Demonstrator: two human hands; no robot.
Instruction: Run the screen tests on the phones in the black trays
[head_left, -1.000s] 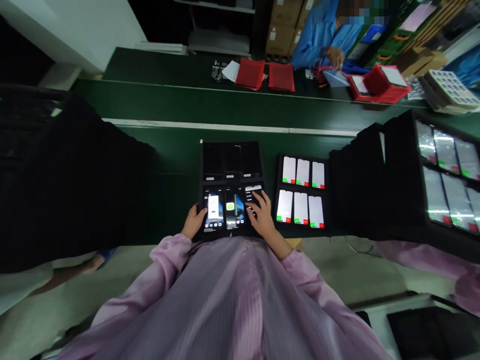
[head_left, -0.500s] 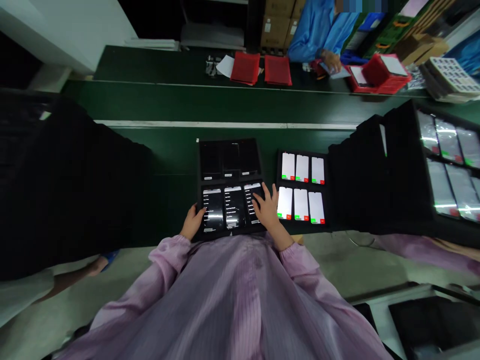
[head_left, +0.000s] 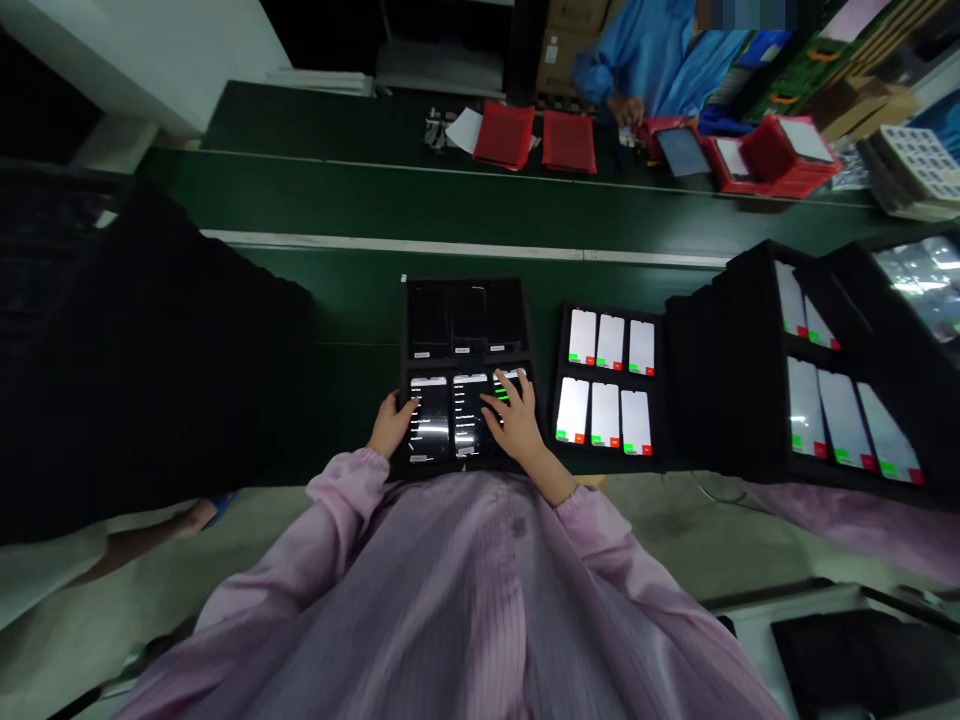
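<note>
In front of me lies a black foam tray [head_left: 469, 362] with phones in two rows. The upper row has dark screens; the lower row shows lit text menus, among them the lower left phone [head_left: 429, 425] and the lower middle phone [head_left: 470, 425]. My left hand [head_left: 390, 424] grips the tray's left edge, its thumb over the lower left phone's border. My right hand [head_left: 517, 420] is spread above the lower right phone [head_left: 520, 374], covering much of it. Some green lines show on that phone's screen. I cannot tell which fingertip touches the glass.
Right of it, another black tray [head_left: 609, 374] holds phones with white screens and green and red corners. Beyond, a tilted tray [head_left: 780, 400] carries similar phones. Dark stacks [head_left: 247, 380] stand left. Across the green bench [head_left: 360, 195], a person in blue [head_left: 637, 50] works near red pouches [head_left: 504, 135].
My right hand has shifted left over the lower right phone, where green lines now show. At far right, a tray of lit phones has come into fuller view. The person opposite has drawn a hand back.
</note>
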